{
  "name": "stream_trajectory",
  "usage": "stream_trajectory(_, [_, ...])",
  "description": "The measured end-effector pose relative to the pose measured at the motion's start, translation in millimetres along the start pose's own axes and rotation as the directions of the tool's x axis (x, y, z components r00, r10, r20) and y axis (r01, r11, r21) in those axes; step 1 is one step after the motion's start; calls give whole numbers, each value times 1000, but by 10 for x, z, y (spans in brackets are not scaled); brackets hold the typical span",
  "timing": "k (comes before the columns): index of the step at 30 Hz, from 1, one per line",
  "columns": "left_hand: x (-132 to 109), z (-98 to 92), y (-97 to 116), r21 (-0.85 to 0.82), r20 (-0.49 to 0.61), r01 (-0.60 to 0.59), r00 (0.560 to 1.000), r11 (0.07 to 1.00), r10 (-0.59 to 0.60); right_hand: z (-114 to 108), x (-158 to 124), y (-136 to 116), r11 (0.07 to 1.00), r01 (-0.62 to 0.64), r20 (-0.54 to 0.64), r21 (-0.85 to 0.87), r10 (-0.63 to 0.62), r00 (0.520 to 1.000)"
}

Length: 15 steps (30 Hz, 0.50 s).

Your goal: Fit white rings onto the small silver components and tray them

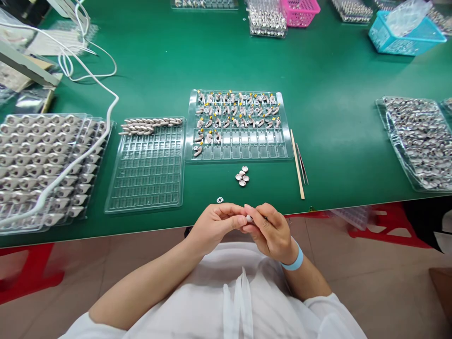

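My left hand (pixel 218 225) and my right hand (pixel 271 233) meet in front of my body at the table's near edge. Pinched between their fingertips is a small whitish rounded part (pixel 249 219), mostly covered by the fingers. Just beyond my hands lie several small round metal caps (pixel 242 177) in a cluster. Small white rings (pixel 220 200) rest close to my left hand. Farther back, a clear tray (pixel 247 151) holds rows of small curved grey parts with yellow bits, its front pockets partly unfilled. Right of it lie a wooden stick (pixel 297 165) and tweezers (pixel 302 164).
On the left are a clear tray with slim grey parts (pixel 151 125) and stacked trays of grey housings (pixel 38 160), crossed by a white cable (pixel 86 153). A tray of metal parts (pixel 420 141) sits right. Pink (pixel 300 14) and blue (pixel 399 44) baskets stand at the back.
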<state>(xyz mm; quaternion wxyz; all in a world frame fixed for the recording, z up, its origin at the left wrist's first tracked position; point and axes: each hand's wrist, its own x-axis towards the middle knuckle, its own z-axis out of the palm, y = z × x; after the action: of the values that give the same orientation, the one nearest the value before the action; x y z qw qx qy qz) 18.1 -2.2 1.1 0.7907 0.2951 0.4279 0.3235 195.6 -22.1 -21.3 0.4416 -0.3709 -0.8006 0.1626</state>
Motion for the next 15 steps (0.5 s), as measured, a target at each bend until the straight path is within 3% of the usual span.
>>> stream_trajectory(8, [-22, 6, -4, 54, 39, 2, 999, 999, -4, 5, -36, -18, 998, -38, -47, 49, 40, 998])
stream_trajectory(11, [-25, 6, 1, 118, 52, -17, 999, 993, 11, 20, -52, -27, 999, -39, -68, 25, 41, 997])
stream_trajectory(15, [-26, 2, -20, 83, 16, 3, 1000, 997, -5, 18, -49, -23, 1000, -7, -55, -29, 5, 998])
